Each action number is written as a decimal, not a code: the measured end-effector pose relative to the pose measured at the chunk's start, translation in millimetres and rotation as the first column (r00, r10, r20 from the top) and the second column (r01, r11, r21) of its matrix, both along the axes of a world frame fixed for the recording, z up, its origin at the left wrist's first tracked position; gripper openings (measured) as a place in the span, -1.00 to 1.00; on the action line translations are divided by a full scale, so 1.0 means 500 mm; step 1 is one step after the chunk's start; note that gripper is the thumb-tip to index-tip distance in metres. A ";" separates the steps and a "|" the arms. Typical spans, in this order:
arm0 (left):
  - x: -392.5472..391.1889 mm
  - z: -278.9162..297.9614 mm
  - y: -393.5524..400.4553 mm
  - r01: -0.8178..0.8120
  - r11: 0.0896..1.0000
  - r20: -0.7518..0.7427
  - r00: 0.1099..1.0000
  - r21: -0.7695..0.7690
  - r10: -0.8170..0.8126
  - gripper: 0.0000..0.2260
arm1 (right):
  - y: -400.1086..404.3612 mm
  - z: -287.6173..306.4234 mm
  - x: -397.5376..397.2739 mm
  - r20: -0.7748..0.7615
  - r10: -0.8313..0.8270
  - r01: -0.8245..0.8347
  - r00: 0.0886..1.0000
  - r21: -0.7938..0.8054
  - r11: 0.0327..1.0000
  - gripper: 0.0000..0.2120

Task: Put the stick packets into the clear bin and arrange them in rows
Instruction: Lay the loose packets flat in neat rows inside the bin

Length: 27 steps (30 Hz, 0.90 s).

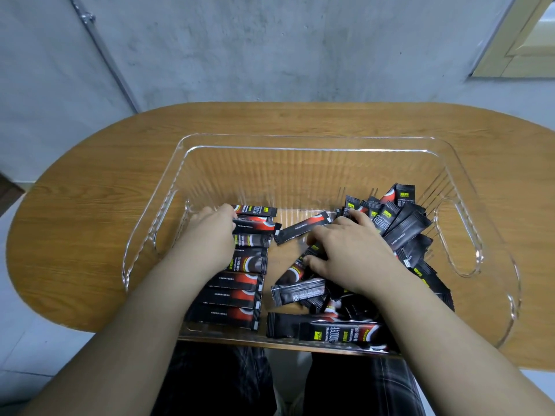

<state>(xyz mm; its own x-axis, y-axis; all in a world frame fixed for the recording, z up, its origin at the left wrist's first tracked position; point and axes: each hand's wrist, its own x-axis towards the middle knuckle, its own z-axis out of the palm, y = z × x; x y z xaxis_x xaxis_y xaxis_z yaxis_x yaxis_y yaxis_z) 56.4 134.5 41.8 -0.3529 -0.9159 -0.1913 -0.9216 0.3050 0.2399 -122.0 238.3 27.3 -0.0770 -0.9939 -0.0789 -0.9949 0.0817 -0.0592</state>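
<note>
Both forearms reach toward twelve o'clock, roughly parallel. The left hand point(211, 225) lies palm down, fingers curled at its tip. The right hand point(345, 250) (knuckles up) bends its fingers toward nine o'clock, pinching.

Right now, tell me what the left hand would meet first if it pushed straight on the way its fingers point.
The left hand points away, along the neat row of stick packets. Going on, it would probably meet the clear bin at its ribbed far wall; depth is uncertain.

We see both hands in the clear bin point(300, 145): left hand point(210, 232) on the packet row point(240, 283), right hand point(348, 250) pinching a stick packet point(295, 267) from the loose pile point(402, 223)
</note>
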 end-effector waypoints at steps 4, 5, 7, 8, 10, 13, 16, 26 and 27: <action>0.006 0.014 0.012 0.107 0.975 0.013 0.994 -0.196 -0.106 -0.84 | 0.000 -0.001 0.000 -0.007 0.003 -0.003 1.000 -0.002 1.000 -0.63; 0.011 0.017 0.015 0.111 0.973 0.023 0.994 -0.203 -0.109 -0.85 | 0.000 -0.001 0.000 -0.009 0.003 -0.003 1.000 0.000 1.000 -0.63; 0.022 0.021 0.023 0.107 0.981 0.066 0.993 -0.161 -0.097 -0.85 | -0.001 -0.002 0.000 -0.011 0.004 -0.004 1.000 -0.001 1.000 -0.64; 0.026 0.018 0.026 0.106 0.986 0.096 0.991 -0.130 -0.094 -0.85 | -0.001 -0.002 0.000 -0.013 0.003 -0.003 1.000 -0.001 1.000 -0.64; 0.030 0.009 0.030 0.100 0.993 0.157 0.984 -0.070 -0.088 -0.83 | -0.001 -0.003 0.000 -0.011 0.001 -0.001 1.000 -0.004 1.000 -0.64; 0.020 0.005 0.037 0.076 0.997 0.231 0.971 -0.032 -0.066 -0.83 | -0.001 -0.004 0.000 -0.003 -0.001 0.001 1.000 -0.008 1.000 -0.65; 0.004 0.010 0.051 0.061 0.994 0.302 0.953 -0.087 -0.032 -0.77 | 0.000 -0.003 0.000 -0.007 0.002 -0.002 1.000 -0.007 1.000 -0.65; 0.013 -0.020 0.019 0.395 0.908 0.213 0.908 -0.143 -0.362 -0.76 | -0.001 -0.005 -0.001 -0.019 0.010 -0.010 1.000 -0.012 1.000 -0.65; 0.013 -0.022 0.018 0.407 0.903 0.218 0.902 -0.141 -0.373 -0.74 | -0.001 -0.006 -0.001 -0.022 0.011 -0.011 1.000 -0.012 1.000 -0.65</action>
